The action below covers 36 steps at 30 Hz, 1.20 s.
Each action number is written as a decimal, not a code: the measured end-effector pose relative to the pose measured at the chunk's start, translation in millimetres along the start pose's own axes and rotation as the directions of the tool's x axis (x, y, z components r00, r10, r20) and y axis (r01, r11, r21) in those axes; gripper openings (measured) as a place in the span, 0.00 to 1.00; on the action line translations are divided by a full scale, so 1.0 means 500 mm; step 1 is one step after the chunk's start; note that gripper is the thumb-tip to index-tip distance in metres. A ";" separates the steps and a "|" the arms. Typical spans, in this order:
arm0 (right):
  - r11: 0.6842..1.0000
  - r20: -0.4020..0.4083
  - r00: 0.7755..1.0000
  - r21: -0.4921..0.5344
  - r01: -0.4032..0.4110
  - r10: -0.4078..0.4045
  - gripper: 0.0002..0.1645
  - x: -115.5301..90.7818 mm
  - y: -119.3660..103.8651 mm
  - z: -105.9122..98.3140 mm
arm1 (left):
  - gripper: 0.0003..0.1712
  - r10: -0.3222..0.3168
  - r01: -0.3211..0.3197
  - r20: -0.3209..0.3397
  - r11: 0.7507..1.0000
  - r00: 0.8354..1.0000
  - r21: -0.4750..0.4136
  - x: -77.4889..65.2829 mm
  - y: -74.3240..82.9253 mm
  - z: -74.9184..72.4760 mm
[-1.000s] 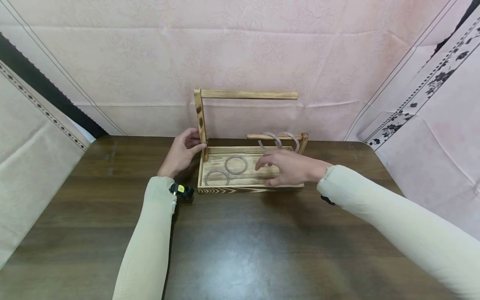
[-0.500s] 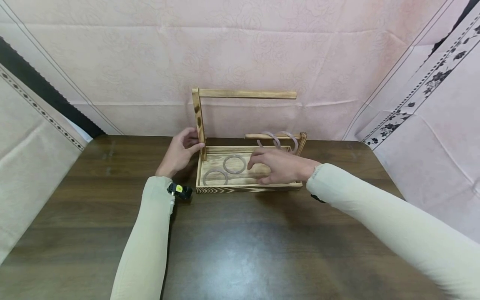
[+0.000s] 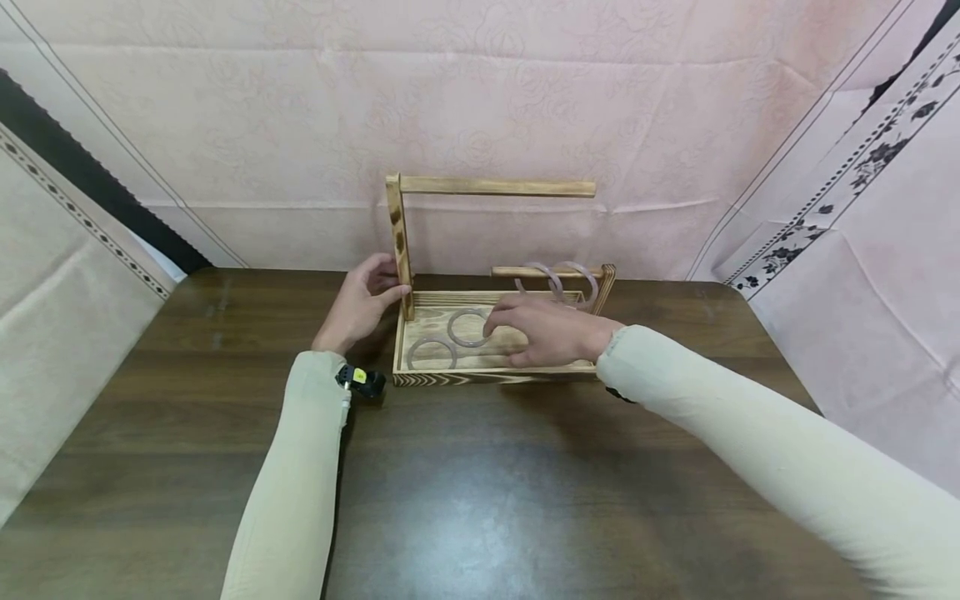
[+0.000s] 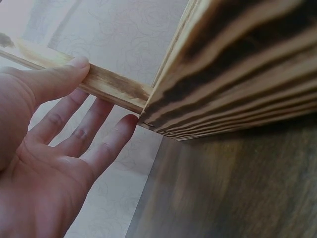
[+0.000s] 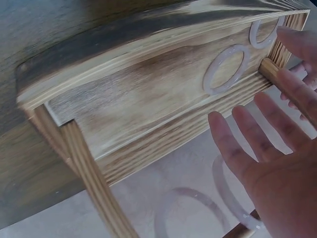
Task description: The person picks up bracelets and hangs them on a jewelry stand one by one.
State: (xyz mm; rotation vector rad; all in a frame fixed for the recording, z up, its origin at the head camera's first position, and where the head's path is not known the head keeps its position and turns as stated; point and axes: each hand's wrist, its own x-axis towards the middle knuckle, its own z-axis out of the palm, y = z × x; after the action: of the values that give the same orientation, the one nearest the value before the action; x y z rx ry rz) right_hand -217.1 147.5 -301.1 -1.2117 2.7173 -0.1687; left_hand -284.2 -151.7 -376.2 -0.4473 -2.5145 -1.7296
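A wooden tray stand [image 3: 495, 378] sits at the back of the table. My left hand [image 3: 356, 307] pinches its tall left post [image 3: 401, 242]; the left wrist view has the thumb on one face of the post [image 4: 119, 89] and fingers behind. Over the tray hovers my right hand [image 3: 547, 332], fingers apart and loosely bent, holding nothing. Its fingertips are near a pale translucent bangle [image 3: 451, 329] lying flat in the tray. Another bangle [image 3: 432, 339] lies at the front left. Two more bangles [image 3: 595, 287] hang on the short lower bar [image 3: 510, 272], partly hidden by the hand.
A long upper bar [image 3: 498, 187] juts rightward from the tall post, above the tray. The dark wooden table [image 3: 465, 483] extends toward me. Pale patterned cloth [image 3: 480, 100] hangs behind and at both sides. A small black device [image 3: 363, 382] is strapped to my left wrist.
My right hand has moved left over the tray, closer to the bangles lying there. The left hand stays on the post, and the bangles keep their places.
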 end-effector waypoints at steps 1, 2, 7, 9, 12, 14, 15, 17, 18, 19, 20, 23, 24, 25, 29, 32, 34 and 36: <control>1.000 0.010 1.000 0.005 0.001 -0.001 0.24 0.002 -0.002 0.000 | 0.22 0.000 0.000 0.001 1.000 1.000 -0.003 0.000 0.001 0.000; 1.000 0.021 1.000 0.014 0.000 0.000 0.25 0.004 -0.004 0.001 | 0.22 0.000 0.000 0.001 1.000 1.000 -0.005 0.000 0.001 0.000; 0.999 0.064 0.998 0.054 0.005 -0.009 0.26 0.016 -0.011 0.003 | 0.22 -0.003 0.003 0.000 1.000 1.000 -0.005 -0.001 0.002 0.000; 0.999 0.075 0.997 0.050 0.002 -0.006 0.25 0.022 -0.011 0.005 | 0.22 0.000 0.000 -0.001 1.000 1.000 -0.004 -0.001 0.001 0.000; 0.999 0.082 0.997 0.042 -0.005 0.002 0.25 0.030 -0.011 0.009 | 0.21 -0.003 0.003 0.003 1.000 1.000 -0.009 -0.004 0.006 0.001; 0.999 0.088 0.996 0.039 -0.022 0.019 0.25 0.034 -0.012 0.010 | 0.21 -0.001 0.001 0.002 1.000 1.000 -0.006 -0.004 0.006 0.000; 0.999 0.087 0.996 0.038 -0.030 0.027 0.25 0.037 -0.012 0.011 | 0.21 -0.004 0.004 0.002 1.000 1.000 -0.005 -0.005 0.005 0.000; 0.999 0.084 0.996 0.036 -0.037 0.034 0.25 0.040 -0.013 0.012 | 0.21 -0.004 0.004 0.000 1.000 1.000 -0.002 -0.005 0.005 -0.001; 0.999 0.084 0.996 0.035 -0.042 0.039 0.25 0.043 -0.013 0.014 | 0.21 0.000 0.000 -0.002 1.000 1.000 0.001 -0.002 -0.004 -0.002; 0.998 0.084 0.995 0.033 -0.049 0.046 0.26 0.045 -0.013 0.015 | 0.21 -0.003 0.003 -0.003 1.000 1.000 0.004 -0.003 -0.004 -0.002; 0.998 0.080 0.996 0.032 -0.051 0.048 0.26 0.047 -0.012 0.016 | 0.21 -0.006 0.006 -0.004 1.000 1.000 0.007 -0.003 -0.004 -0.003; 0.998 0.074 0.996 0.028 -0.058 0.056 0.29 0.054 -0.008 0.020 | 0.21 -0.013 0.013 -0.006 1.000 1.000 0.014 -0.003 -0.004 -0.004; 0.998 0.074 0.995 0.027 -0.063 0.061 0.29 0.056 -0.007 0.021 | 0.21 -0.016 0.016 -0.007 1.000 1.000 0.016 -0.004 -0.003 -0.005; 0.997 0.076 0.995 0.025 -0.070 0.068 0.29 0.058 -0.006 0.022 | 0.21 -0.017 0.017 -0.008 1.000 1.000 0.017 -0.004 -0.003 -0.005; 0.997 0.077 0.994 0.012 -0.081 0.080 0.31 0.066 -0.004 0.029 | 0.21 -0.015 0.015 -0.009 1.000 1.000 0.013 -0.002 -0.003 -0.004; 0.996 0.079 0.993 0.001 -0.087 0.087 0.32 0.073 -0.005 0.031 | 0.21 -0.010 0.010 -0.010 1.000 1.000 0.007 -0.001 -0.003 -0.002; 0.996 0.083 0.993 0.001 -0.088 0.088 0.32 0.078 -0.008 0.031 | 0.21 -0.008 0.008 -0.010 1.000 1.000 0.005 -0.001 -0.003 0.000; 0.996 0.087 0.993 0.010 -0.086 0.085 0.33 0.083 -0.009 0.031 | 0.21 -0.009 0.009 -0.011 1.000 1.000 0.005 -0.001 -0.003 0.000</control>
State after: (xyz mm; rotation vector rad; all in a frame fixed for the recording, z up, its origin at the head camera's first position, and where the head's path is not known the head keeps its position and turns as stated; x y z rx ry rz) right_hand -237.8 113.0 -319.9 -1.0702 2.6826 -0.1206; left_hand -284.0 -152.0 -377.6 -0.4263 -2.5169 -1.7230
